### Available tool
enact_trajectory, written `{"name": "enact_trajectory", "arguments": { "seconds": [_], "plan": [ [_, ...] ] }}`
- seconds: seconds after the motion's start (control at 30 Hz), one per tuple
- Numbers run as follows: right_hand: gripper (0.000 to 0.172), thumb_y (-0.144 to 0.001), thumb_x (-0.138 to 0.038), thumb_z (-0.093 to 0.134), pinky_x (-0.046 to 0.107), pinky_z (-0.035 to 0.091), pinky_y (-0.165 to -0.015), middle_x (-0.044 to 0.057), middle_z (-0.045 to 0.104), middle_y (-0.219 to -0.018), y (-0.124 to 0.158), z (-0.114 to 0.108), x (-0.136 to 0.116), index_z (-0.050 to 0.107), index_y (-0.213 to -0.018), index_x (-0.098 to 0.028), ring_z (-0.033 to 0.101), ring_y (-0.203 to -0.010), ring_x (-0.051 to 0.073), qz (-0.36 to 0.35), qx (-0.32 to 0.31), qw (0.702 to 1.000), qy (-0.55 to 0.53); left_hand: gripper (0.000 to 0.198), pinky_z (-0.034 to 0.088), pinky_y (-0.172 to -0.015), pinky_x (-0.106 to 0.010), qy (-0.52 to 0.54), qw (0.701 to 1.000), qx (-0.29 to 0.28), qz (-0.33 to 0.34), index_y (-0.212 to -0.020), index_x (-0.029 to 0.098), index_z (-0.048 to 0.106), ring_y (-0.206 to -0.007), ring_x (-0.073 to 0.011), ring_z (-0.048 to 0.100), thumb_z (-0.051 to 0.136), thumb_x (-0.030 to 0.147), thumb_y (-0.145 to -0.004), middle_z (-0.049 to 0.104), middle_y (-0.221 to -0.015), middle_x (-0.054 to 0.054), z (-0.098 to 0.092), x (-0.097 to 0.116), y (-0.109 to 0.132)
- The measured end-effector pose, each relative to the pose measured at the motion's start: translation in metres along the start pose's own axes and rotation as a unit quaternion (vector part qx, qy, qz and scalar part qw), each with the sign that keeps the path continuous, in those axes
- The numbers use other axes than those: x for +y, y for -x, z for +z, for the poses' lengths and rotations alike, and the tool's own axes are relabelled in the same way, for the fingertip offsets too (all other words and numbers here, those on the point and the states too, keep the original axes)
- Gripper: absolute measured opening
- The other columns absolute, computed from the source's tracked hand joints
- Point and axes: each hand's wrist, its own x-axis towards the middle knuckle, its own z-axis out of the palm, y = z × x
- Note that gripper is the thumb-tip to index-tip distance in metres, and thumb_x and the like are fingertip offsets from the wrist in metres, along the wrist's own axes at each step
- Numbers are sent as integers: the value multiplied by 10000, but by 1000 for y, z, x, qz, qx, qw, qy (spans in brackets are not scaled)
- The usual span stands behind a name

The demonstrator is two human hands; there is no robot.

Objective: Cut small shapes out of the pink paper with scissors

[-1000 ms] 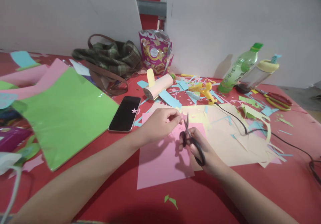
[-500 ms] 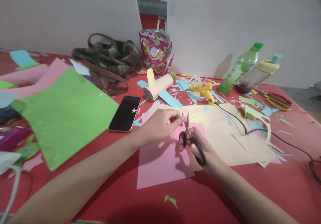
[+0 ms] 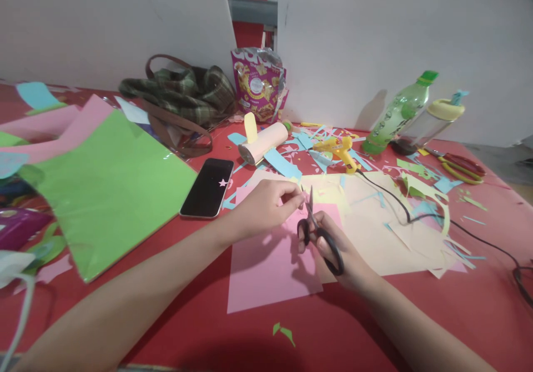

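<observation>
My left hand [image 3: 270, 205] pinches a small piece of pink paper [image 3: 305, 199] between thumb and fingertips. In my right hand [image 3: 339, 244] is a pair of scissors [image 3: 308, 216] with dark handles. Its blades stand a little apart, pointing away from me, right at the pink piece. Below both hands lies a sheet of pink paper [image 3: 266, 283] on the red table, overlapping a cream sheet [image 3: 370, 244]. A black phone [image 3: 208, 189] with a tiny pink star [image 3: 223, 183] on its screen rests to the left of my left hand.
Behind my hands are a paper-covered tube with wings [image 3: 266, 141] and a yellow glue gun [image 3: 339, 151] whose cord [image 3: 400, 205] runs right. Green card [image 3: 120, 189] lies left. A green bottle [image 3: 400, 114], a cup [image 3: 433, 125], pliers [image 3: 462, 166] and a snack bag [image 3: 258, 86] stand or lie farther back.
Almost nothing differs. The scissor blades look very slightly closer together; both hands stay in place.
</observation>
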Motion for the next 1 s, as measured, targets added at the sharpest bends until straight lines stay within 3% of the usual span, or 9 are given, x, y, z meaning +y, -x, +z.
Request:
{"name": "enact_trajectory", "arguments": {
  "seconds": [1.0],
  "plan": [
    [237,-758,-408,483,289,350,-598,8,447,-732,1,-2,4,351,-792,-215,442,-607,127,4,0,1000,15,297,367,-572,-204,-23,999,-25,-16,-619,143,540,-597,-102,486,369,321,-783,553,-612,8,-8,3,-1]
  ]
}}
